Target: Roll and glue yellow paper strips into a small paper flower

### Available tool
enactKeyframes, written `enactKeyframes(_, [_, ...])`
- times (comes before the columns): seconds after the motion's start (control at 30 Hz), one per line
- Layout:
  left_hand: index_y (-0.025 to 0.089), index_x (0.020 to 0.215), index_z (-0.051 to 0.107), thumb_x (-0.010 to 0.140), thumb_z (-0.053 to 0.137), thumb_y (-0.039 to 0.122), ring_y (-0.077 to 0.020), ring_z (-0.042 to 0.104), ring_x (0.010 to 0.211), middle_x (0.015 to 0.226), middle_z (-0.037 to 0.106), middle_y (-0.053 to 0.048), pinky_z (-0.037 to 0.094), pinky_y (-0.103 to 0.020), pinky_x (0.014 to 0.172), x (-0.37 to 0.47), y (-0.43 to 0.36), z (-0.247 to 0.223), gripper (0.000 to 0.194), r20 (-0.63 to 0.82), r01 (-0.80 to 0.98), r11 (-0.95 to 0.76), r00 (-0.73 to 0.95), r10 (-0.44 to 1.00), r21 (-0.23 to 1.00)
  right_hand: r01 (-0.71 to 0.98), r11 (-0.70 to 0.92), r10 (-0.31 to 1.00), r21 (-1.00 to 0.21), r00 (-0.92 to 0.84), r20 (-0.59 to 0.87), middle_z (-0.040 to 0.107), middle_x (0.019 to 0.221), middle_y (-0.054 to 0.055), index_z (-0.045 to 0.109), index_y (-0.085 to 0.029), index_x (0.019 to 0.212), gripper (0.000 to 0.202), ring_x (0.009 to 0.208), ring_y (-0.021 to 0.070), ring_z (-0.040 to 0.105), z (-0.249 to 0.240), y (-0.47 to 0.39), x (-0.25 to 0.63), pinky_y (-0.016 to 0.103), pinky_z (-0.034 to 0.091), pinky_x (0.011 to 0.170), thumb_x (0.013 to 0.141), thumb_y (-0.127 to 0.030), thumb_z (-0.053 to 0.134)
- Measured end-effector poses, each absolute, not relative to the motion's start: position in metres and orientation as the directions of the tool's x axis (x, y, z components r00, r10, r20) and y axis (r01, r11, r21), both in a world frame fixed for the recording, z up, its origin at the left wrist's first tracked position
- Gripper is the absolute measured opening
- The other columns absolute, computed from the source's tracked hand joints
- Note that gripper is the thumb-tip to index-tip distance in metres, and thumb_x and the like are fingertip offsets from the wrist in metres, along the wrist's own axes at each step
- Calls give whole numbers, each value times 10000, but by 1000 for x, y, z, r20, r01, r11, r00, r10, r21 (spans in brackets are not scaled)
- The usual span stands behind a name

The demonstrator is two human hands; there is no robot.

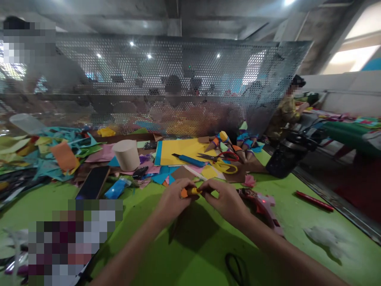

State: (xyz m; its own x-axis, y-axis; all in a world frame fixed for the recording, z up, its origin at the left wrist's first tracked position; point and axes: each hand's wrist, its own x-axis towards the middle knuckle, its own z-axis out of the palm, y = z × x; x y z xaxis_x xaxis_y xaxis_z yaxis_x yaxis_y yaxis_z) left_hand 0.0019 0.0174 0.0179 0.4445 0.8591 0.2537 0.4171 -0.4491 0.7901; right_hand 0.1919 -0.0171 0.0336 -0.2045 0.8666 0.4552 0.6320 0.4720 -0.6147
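Note:
Over the middle of the green table, my left hand (174,200) is closed round a small rolled orange and yellow paper piece (190,192). The fingertips of my right hand (226,200) pinch the piece's right end, so both hands meet on it. Below my left hand hangs a dark pointed shape, too dim to make out. Just right of my right hand lies a pink glue gun (269,208) with a red light lit. Beyond the hands are a blue utility knife (190,160) on yellow paper (169,149), scissors (208,157) and yellow-handled scissors (228,167).
Coloured paper scraps (64,157), a white paper roll (126,155) and a phone (93,182) lie left. Right are a black tumbler (285,157), a red pen (315,201) and white fluff (326,240). A perforated metal screen (143,79) stands behind; a person sits far right.

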Motion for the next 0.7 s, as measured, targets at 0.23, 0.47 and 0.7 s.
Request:
enactKeyframes(0.23, [209,1265,495,764,717,228,-212,599,982,1115,613,-85,493,-346,863,3,20,16,549,204,299,-317,354,913,900,717,494,772,-493,-101,627,722,818,38,659,-224,840,131,788,213,675,38,-18,200,311,486,707,833,-136,562])
enactKeyframes(0.47, [185,1261,519,926,519,500,-181,685,808,1054,665,-97,490,-281,666,3,8,34,459,-100,24,101,487,867,995,804,573,556,-159,-238,797,722,851,37,622,-234,879,130,840,216,677,44,-25,200,340,494,770,902,-123,556])
enactKeyframes(0.7, [188,1305,510,771,760,435,-174,634,880,1071,672,-85,485,-260,691,4,12,32,639,-57,-100,130,531,845,986,741,661,530,-118,-350,773,741,917,44,624,-229,951,137,886,208,683,40,-30,192,346,503,800,918,-113,559])
